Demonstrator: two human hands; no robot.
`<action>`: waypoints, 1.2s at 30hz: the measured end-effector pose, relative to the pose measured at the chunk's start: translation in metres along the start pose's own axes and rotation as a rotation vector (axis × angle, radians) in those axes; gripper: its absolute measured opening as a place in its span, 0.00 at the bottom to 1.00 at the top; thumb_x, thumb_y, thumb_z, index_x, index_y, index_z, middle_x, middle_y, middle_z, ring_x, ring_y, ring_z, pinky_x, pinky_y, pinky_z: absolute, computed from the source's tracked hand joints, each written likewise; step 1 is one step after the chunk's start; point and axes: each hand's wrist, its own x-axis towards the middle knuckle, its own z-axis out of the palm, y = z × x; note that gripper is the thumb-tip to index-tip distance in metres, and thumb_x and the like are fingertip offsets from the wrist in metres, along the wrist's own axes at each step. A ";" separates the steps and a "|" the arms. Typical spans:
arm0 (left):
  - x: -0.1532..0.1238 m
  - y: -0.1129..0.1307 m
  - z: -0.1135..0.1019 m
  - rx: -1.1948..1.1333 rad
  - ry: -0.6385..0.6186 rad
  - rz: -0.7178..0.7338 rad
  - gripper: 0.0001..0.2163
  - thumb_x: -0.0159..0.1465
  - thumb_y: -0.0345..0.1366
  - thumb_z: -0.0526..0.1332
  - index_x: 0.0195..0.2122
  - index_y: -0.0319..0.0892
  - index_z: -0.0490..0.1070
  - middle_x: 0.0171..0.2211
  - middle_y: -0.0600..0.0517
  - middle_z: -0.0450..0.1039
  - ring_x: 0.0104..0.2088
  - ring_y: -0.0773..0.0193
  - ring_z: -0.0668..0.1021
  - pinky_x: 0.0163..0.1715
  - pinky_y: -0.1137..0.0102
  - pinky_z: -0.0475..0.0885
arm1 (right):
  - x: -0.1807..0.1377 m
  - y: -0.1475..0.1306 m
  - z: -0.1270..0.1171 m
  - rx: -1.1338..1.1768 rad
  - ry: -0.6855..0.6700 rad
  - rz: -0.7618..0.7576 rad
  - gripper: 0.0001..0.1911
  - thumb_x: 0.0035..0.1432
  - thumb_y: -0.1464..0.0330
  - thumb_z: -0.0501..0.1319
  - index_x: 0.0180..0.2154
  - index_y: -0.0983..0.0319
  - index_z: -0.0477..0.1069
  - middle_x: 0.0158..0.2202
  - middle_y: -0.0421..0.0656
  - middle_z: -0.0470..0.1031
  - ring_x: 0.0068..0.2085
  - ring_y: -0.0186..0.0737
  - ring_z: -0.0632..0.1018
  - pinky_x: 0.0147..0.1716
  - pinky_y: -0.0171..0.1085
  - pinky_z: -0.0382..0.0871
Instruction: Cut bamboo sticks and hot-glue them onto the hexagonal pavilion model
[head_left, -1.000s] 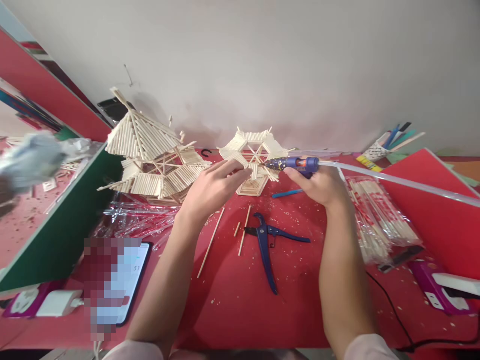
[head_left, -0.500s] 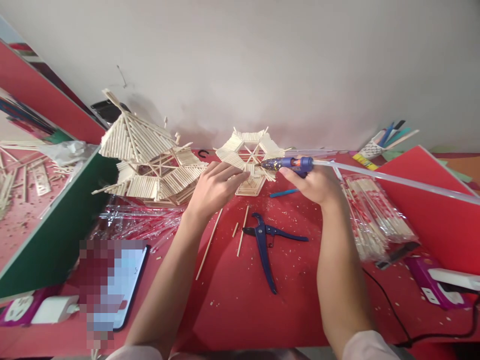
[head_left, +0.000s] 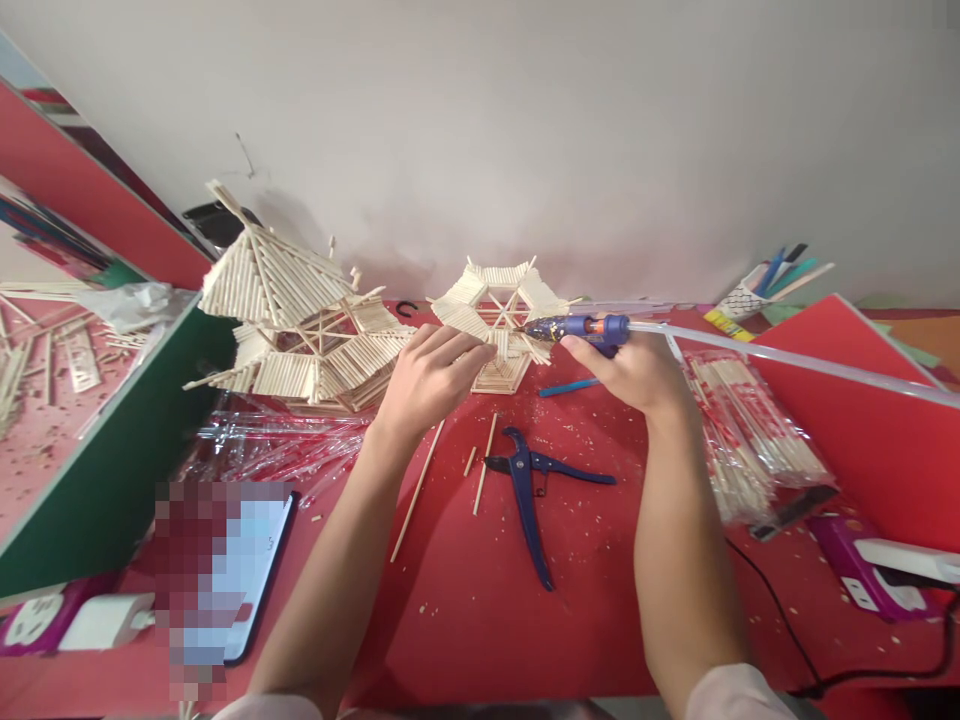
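Note:
My right hand point(head_left: 637, 370) grips a blue glue gun point(head_left: 581, 328) with a long clear glue stick point(head_left: 787, 362) trailing to the right. Its nozzle points left at a small hexagonal roof of wooden sticks point(head_left: 499, 310) at the back of the red table point(head_left: 480, 600). My left hand point(head_left: 431, 372) rests against the left side of that small roof, fingers curled on it. A larger stick roof model point(head_left: 289, 320) stands to the left of my left hand.
Blue cutting pliers point(head_left: 529, 490) and loose sticks point(head_left: 416, 490) lie between my forearms. Packs of sticks point(head_left: 750, 430) lie at right, plastic wrappers point(head_left: 277, 440) and a phone point(head_left: 240, 560) at left. A power strip point(head_left: 877, 565) sits at right, a green board point(head_left: 112, 450) at left.
The view shifted slightly; a blurred pale object at the far left is gone. Both hands stay at the small roof with hardly any movement.

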 end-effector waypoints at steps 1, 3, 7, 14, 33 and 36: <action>0.000 0.000 0.000 -0.002 0.002 -0.002 0.09 0.69 0.24 0.57 0.42 0.43 0.74 0.34 0.52 0.80 0.33 0.65 0.75 0.34 0.65 0.64 | 0.000 0.000 0.000 0.013 0.007 0.000 0.18 0.61 0.50 0.60 0.40 0.56 0.77 0.39 0.47 0.83 0.42 0.51 0.82 0.40 0.46 0.74; 0.000 0.000 0.000 -0.004 0.006 -0.003 0.09 0.69 0.24 0.57 0.42 0.43 0.74 0.34 0.52 0.80 0.32 0.65 0.75 0.34 0.65 0.64 | -0.001 0.001 0.000 0.036 0.014 -0.002 0.18 0.61 0.50 0.61 0.41 0.56 0.78 0.40 0.47 0.83 0.43 0.51 0.82 0.42 0.46 0.74; -0.001 0.000 -0.001 -0.012 0.022 -0.002 0.10 0.68 0.23 0.57 0.44 0.44 0.74 0.34 0.53 0.80 0.32 0.65 0.75 0.34 0.65 0.64 | -0.002 0.002 -0.003 0.064 -0.021 -0.022 0.16 0.62 0.52 0.61 0.40 0.55 0.79 0.40 0.45 0.84 0.42 0.50 0.82 0.41 0.45 0.73; -0.003 -0.002 0.001 -0.049 0.011 -0.001 0.11 0.69 0.24 0.57 0.44 0.46 0.74 0.35 0.53 0.80 0.34 0.64 0.76 0.34 0.64 0.64 | -0.003 0.002 -0.008 0.020 -0.121 -0.010 0.19 0.62 0.49 0.61 0.34 0.56 0.79 0.31 0.43 0.82 0.35 0.48 0.81 0.32 0.41 0.70; -0.009 0.000 0.010 -0.037 0.069 0.071 0.13 0.67 0.24 0.59 0.47 0.48 0.74 0.38 0.53 0.80 0.37 0.63 0.75 0.37 0.63 0.62 | -0.002 0.000 -0.009 -0.032 -0.102 -0.052 0.17 0.62 0.50 0.60 0.35 0.54 0.79 0.31 0.43 0.83 0.33 0.47 0.81 0.30 0.41 0.71; -0.007 0.004 0.010 -0.033 0.091 0.066 0.12 0.67 0.24 0.59 0.45 0.48 0.75 0.38 0.53 0.80 0.36 0.63 0.75 0.37 0.63 0.62 | -0.003 0.000 -0.009 -0.027 -0.107 -0.034 0.18 0.62 0.49 0.60 0.34 0.54 0.79 0.29 0.41 0.82 0.31 0.46 0.80 0.29 0.41 0.71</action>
